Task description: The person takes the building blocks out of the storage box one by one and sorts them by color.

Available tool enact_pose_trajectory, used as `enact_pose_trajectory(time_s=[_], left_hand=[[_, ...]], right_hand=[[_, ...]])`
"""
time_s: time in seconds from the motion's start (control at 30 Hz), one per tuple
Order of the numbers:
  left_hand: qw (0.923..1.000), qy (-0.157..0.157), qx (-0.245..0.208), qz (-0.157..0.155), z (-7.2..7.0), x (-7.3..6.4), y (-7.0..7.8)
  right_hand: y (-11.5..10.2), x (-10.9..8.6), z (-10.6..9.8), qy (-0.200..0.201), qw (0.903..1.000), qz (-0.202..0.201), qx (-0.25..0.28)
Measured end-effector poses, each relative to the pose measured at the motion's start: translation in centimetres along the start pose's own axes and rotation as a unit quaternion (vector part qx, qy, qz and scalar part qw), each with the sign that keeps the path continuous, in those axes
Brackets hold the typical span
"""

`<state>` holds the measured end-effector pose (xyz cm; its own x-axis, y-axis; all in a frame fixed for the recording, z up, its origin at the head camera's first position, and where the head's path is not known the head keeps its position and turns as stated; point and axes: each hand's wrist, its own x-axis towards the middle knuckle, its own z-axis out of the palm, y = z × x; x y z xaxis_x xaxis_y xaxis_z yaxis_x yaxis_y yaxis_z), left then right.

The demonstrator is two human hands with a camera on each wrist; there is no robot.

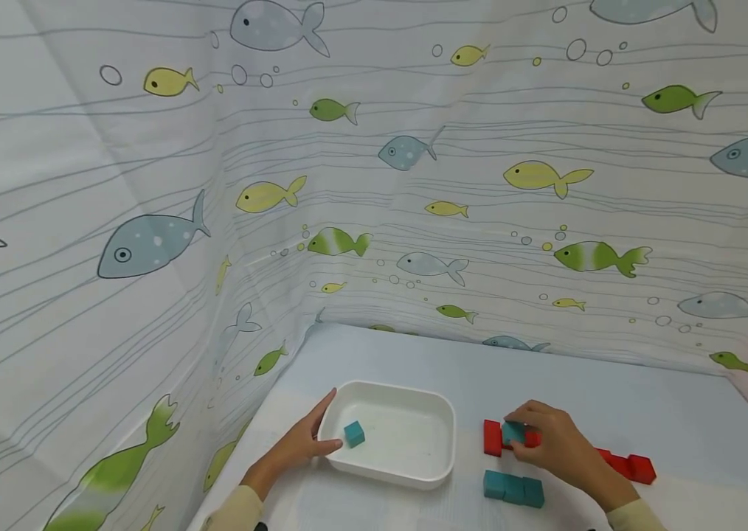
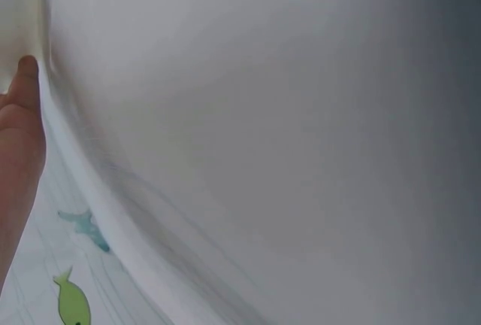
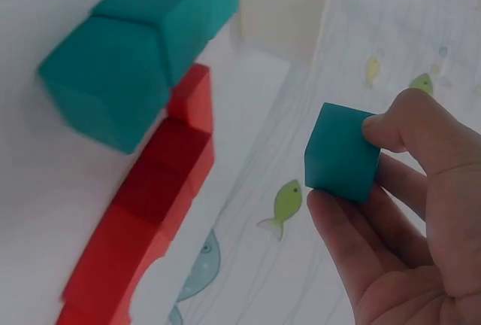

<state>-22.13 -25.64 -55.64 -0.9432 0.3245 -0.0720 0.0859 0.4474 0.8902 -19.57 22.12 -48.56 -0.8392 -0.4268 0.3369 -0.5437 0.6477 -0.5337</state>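
My left hand holds the white plastic tub at its left side, thumb over the rim and fingers along the outer wall. Inside the tub, near that thumb, lies one teal cube. My right hand pinches another teal cube between thumb and fingertips; from the head it overlaps the row of red blocks. Part of this red row is hidden behind the hand. Closer to me, three teal cubes stand side by side. In the left wrist view only a finger shows at the edge.
A pale cloth covers the table. Fish-printed curtains hang at the back and along the left side. The red row's right end lies beyond my right wrist.
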Motion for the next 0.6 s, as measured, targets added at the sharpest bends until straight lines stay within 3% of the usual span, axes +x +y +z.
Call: enact_pose_trajectory(time_s=[0.27,0.6], left_hand=[[1.0000,0.002,0.009,0.003,0.1,0.0,0.0],[1.0000,0.005,0.006,0.005,0.1,0.0,-0.2]], right_hand=[[1.3,-3.2,-0.8,-0.048,0.9961,0.074,0.008],[2.8,-6.0,-0.5,-0.092,0.9810,0.168,0.031]])
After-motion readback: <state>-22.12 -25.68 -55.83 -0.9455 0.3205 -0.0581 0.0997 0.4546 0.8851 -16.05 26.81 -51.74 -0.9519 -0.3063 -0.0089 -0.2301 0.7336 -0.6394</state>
